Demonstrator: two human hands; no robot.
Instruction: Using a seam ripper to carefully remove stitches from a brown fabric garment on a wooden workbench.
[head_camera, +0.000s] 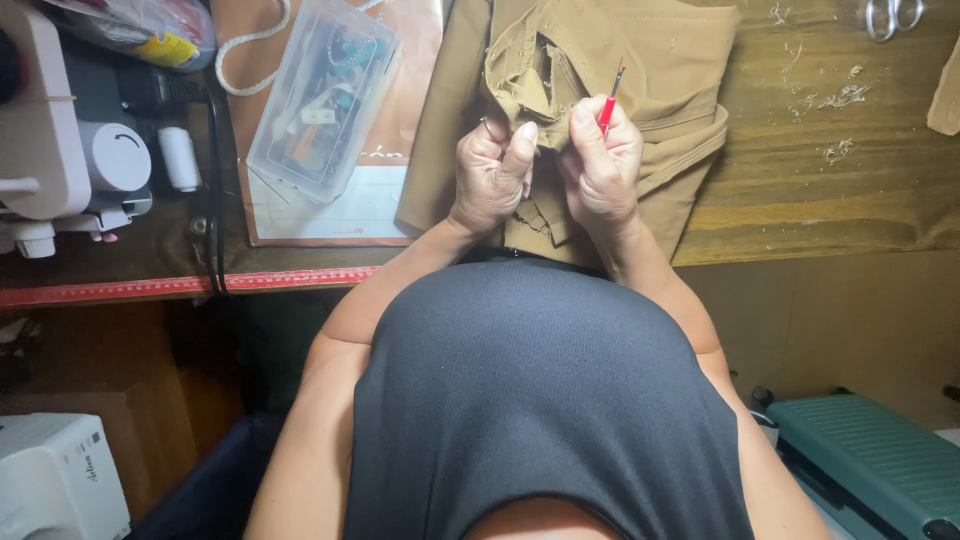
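Hands meet over a bunched garment of tan woven cloth (640, 60), seen from above the person's own chest in a dark, smooth sleeveless top. The left hand (492, 170) is curled shut, thumb up, pinching a fold of the cloth near a raw, fraying seam. The right hand (600, 160) sits just beside it, knuckles nearly touching, its fingers closed around a thin red-handled tool (610, 100) shaped like a small stick, whose tip points up and away over the fabric. The garment lies on a worn wooden tabletop (850, 190) with visible grain, its thicker stitched edges and a folded band spreading out to the right. Pale thread scraps (838, 98) are scattered on the wood to the right, and a pair of metal scissors (893, 15) shows partly at the top edge. To the left of the cloth lies a clear rectangular plastic box (322, 95) holding small mixed items, resting on brown paper. Farther left stand a white spool of thread (180, 158) and part of a white sewing machine (60, 130). A red measuring strip (190, 285) runs along the table's near edge. Below, at the right, sits a ribbed teal hard case (870, 460).
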